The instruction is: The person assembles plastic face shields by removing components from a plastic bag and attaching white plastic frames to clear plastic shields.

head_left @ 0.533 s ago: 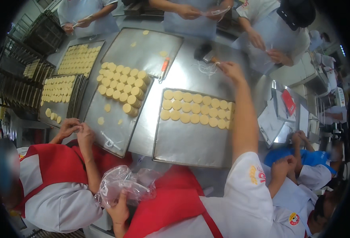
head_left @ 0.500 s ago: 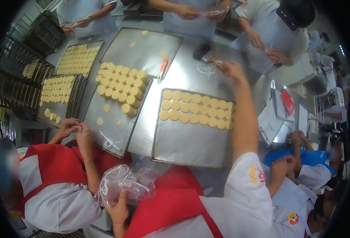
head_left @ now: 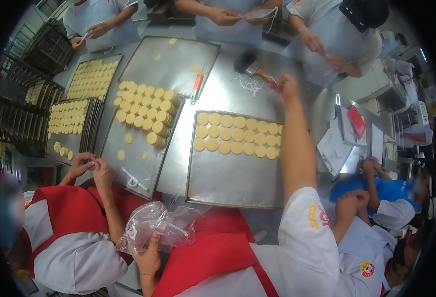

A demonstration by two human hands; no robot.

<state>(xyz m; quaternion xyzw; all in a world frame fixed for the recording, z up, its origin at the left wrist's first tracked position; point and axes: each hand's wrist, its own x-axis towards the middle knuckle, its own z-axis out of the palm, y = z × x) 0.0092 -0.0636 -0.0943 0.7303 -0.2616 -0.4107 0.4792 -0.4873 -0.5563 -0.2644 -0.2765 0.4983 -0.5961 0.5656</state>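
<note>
My left hand (head_left: 149, 257) grips a crumpled clear plastic bag (head_left: 161, 228) near my red apron; something whitish shows inside it. My right arm reaches far across the metal table. The fingers of my right hand (head_left: 287, 89) are drawn together by the wooden handle end of a dark-bristled brush (head_left: 252, 68); a bit of white shows at the fingertips, too small to name. Beside the brush lies a loose tangle of thin white strings (head_left: 249, 85). Under my right forearm sits a metal tray (head_left: 232, 180) with rows of round pale-yellow dough discs (head_left: 237, 134).
Left are trays with stacked dough discs (head_left: 146, 106) and more discs (head_left: 69, 116). An orange-handled tool (head_left: 197, 85) lies on the far tray. Papers with a red item (head_left: 356, 121) are at right. Co-workers stand around the table; one (head_left: 96, 171) works close on my left.
The view has shifted slightly. My right hand has drawn a little away from the brush, so more of its handle shows. My left hand still holds the bag.
</note>
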